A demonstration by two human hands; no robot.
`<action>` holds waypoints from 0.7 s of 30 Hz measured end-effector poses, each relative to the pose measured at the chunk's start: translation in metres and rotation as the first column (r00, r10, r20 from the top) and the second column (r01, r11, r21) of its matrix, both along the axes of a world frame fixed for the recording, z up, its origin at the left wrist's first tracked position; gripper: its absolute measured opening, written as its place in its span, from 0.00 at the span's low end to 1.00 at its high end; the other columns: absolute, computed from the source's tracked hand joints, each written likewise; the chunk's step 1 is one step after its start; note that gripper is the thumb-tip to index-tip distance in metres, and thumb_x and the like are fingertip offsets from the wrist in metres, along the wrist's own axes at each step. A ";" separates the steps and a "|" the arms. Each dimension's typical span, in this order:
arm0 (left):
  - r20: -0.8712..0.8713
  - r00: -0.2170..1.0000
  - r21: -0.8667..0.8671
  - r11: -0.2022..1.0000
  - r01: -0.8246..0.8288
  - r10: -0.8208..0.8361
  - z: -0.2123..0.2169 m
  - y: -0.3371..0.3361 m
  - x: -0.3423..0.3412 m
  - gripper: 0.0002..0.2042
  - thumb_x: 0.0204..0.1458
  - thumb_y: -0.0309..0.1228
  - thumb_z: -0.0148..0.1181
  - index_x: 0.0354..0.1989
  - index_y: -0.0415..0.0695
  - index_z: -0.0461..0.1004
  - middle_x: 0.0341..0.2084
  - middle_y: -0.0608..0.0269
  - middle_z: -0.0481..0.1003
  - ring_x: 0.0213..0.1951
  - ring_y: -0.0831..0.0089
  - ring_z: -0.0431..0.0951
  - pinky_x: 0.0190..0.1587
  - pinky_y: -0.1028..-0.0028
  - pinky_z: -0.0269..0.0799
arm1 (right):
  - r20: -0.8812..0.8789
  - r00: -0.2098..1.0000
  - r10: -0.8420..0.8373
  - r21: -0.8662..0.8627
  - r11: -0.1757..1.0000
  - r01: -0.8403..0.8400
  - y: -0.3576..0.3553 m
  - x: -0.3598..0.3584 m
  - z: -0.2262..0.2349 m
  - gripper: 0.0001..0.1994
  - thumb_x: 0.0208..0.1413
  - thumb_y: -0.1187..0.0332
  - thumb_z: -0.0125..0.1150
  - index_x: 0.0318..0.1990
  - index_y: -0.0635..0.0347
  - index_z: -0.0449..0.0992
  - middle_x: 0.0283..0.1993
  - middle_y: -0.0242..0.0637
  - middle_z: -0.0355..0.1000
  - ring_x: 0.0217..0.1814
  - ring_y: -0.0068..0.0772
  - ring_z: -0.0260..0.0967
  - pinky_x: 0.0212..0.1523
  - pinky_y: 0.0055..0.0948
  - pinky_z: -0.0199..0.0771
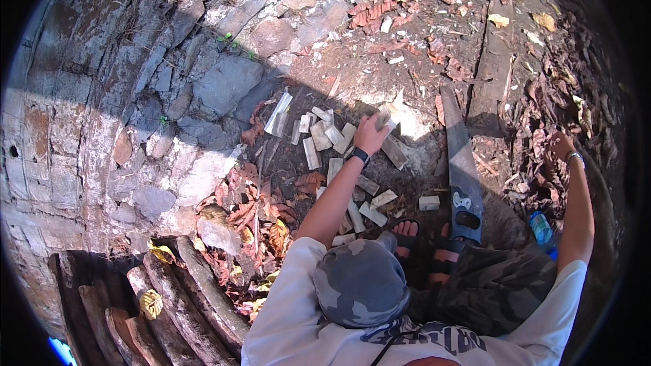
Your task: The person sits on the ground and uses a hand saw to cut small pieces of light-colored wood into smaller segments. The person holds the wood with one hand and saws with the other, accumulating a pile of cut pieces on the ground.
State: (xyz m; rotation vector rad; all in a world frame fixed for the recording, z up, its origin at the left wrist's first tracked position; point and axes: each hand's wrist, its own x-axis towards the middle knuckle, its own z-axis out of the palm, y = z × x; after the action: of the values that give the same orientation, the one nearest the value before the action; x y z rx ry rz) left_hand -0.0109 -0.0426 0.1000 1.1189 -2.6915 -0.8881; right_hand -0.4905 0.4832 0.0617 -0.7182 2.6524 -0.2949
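Note:
My left hand reaches forward, a dark watch on its wrist. Its fingers are closed around a small wood block beside a brightly sunlit pale patch. Several cut wood blocks lie scattered on the soil to the left of this hand and nearer to me. Out to the right, my right hand is held above brown dry leaves, with a metal band on its wrist. Its fingers look curled; what they hold, if anything, blends into the leaves.
A hand saw lies between the hands, handle toward my sandalled feet. A plastic bottle lies near my right arm. Split logs are stacked at lower left beside a stone wall. Dry leaves cover the right side.

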 end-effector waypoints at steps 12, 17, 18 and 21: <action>-0.142 0.921 -0.088 0.922 -0.377 0.363 -0.071 0.023 0.055 0.41 0.41 0.40 0.73 0.63 0.39 0.59 0.55 0.45 0.64 0.59 0.49 0.64 0.60 0.54 0.65 | -0.053 0.997 -0.047 0.070 0.996 0.051 0.003 0.019 0.025 0.22 0.41 0.65 0.68 0.47 0.57 0.75 0.46 0.49 0.77 0.50 0.52 0.75 0.50 0.43 0.76; -0.006 0.845 -0.041 0.844 -0.534 0.535 -0.061 0.055 0.034 0.49 0.36 0.49 0.76 0.64 0.38 0.55 0.55 0.43 0.61 0.58 0.44 0.63 0.58 0.52 0.67 | -0.021 0.999 -0.043 0.073 0.996 0.044 -0.008 0.016 0.025 0.19 0.41 0.67 0.67 0.44 0.55 0.74 0.44 0.50 0.77 0.49 0.52 0.75 0.49 0.43 0.76; 0.015 0.845 -0.014 0.845 -0.535 0.535 -0.058 0.061 0.028 0.50 0.36 0.48 0.76 0.65 0.39 0.53 0.55 0.41 0.60 0.58 0.43 0.63 0.58 0.52 0.68 | 0.066 0.995 -0.080 0.098 0.992 0.074 -0.019 0.017 0.023 0.17 0.42 0.68 0.67 0.42 0.55 0.74 0.45 0.49 0.77 0.50 0.52 0.75 0.49 0.43 0.75; 0.011 0.847 0.127 0.839 -0.528 0.531 -0.058 0.081 -0.003 0.54 0.36 0.43 0.77 0.68 0.40 0.46 0.55 0.38 0.59 0.56 0.40 0.66 0.57 0.52 0.69 | -0.094 0.995 0.017 0.084 0.996 -0.009 0.016 -0.007 0.021 0.16 0.43 0.68 0.68 0.42 0.54 0.75 0.46 0.48 0.77 0.50 0.50 0.75 0.50 0.43 0.75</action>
State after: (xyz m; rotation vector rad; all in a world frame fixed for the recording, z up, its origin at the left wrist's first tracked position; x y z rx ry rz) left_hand -0.0138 0.0381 0.0422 1.7451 -2.1293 -0.9557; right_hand -0.4978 0.4993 0.0823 -0.7394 2.7301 -0.1486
